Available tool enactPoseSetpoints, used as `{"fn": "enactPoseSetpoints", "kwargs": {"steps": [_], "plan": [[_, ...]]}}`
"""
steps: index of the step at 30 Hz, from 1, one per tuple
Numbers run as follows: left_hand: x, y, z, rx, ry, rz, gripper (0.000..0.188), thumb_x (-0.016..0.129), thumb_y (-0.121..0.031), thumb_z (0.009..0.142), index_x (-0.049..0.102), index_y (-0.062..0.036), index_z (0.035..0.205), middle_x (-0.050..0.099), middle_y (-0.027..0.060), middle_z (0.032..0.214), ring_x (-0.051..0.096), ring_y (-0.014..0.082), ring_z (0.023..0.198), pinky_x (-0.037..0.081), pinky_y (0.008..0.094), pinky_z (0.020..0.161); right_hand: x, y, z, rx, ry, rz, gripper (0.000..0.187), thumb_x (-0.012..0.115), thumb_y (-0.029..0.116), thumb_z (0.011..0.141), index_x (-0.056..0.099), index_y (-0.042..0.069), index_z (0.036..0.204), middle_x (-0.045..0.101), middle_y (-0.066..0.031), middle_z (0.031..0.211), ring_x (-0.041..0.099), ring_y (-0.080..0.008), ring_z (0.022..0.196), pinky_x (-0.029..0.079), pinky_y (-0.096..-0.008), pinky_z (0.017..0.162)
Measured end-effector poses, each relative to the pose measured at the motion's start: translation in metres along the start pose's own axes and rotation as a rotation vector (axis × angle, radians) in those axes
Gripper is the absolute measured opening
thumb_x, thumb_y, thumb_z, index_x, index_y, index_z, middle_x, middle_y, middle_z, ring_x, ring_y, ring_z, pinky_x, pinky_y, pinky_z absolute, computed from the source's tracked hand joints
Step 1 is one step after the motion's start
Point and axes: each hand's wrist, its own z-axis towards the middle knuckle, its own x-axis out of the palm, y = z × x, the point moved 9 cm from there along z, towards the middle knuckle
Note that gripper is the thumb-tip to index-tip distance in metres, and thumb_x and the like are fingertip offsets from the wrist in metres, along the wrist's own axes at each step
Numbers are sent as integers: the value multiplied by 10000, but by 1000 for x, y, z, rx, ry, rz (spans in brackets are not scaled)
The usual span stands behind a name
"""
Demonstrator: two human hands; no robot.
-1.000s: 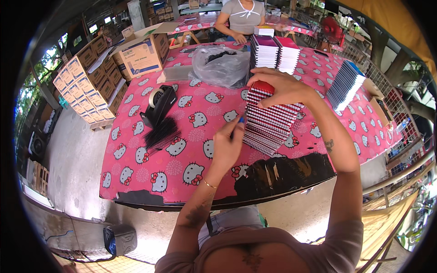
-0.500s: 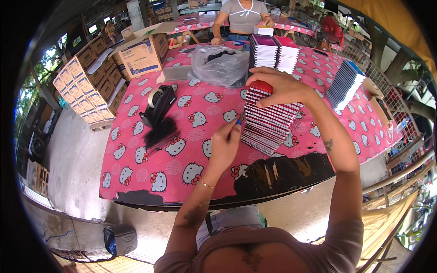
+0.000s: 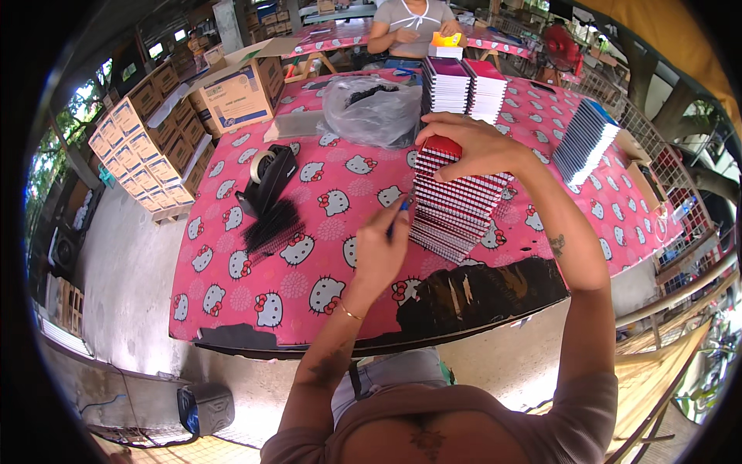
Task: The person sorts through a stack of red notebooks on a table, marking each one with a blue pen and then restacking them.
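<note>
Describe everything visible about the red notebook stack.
The stack of red-covered notebooks stands on the pink patterned cover, its red-and-white striped, apparently coil-bound side facing you. It looks like card and paper. Your right hand spans the top; your left hand holds a slim blue tool at its left edge.

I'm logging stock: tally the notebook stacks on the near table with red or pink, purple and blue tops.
Red or pink-topped: 2, the near stack held by the right hand and a far stack
Purple-topped stack: 1
Blue-topped stack: 1
Total: 4
</note>
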Motion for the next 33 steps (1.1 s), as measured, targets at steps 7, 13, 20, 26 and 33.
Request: {"fn": "enactPoseSetpoints", "kwargs": {"steps": [7,13,20,26,33], "plan": [[5,11,-8,-115,28,-322,351,520,-221,939,525,44,1169,655,121,863,675,232,710,567,313,689,2,-1,0,8,25,8,582,737,327,667,554,190,1202,381,-132,1441,415,-316,1287,358,-395,1034],[1,-25,-15,325,-88,523,360,506,-218,943,515,44,1190,654,135,874,675,249,737,571,350,702,3,-2,1,4,25,3,590,739,326,663,553,185,1205,376,-140,1441,404,-319,1295,350,-396,1040],[7,27,-13,-169,60,-308,378,484,-238,951,508,55,1188,658,151,881,680,262,744,575,374,696,3,-2,1,-8,-9,3,589,741,386,646,573,183,1173,413,-136,1409,428,-309,1274,365,-376,1023],[11,35,-10,-153,7,-367,353,493,-240,949,527,55,1139,659,165,893,676,267,732,575,381,661,3,-3,0,4,29,28,579,739,331,668,558,184,1198,373,-148,1439,408,-320,1292,357,-391,1029],[9,-9,-20,346,-124,461,368,514,-234,945,525,52,1176,652,161,910,667,262,712,559,366,695,4,-2,-1,5,21,-4,584,738,333,667,557,192,1204,368,-146,1445,400,-321,1299,349,-394,1038]]}}
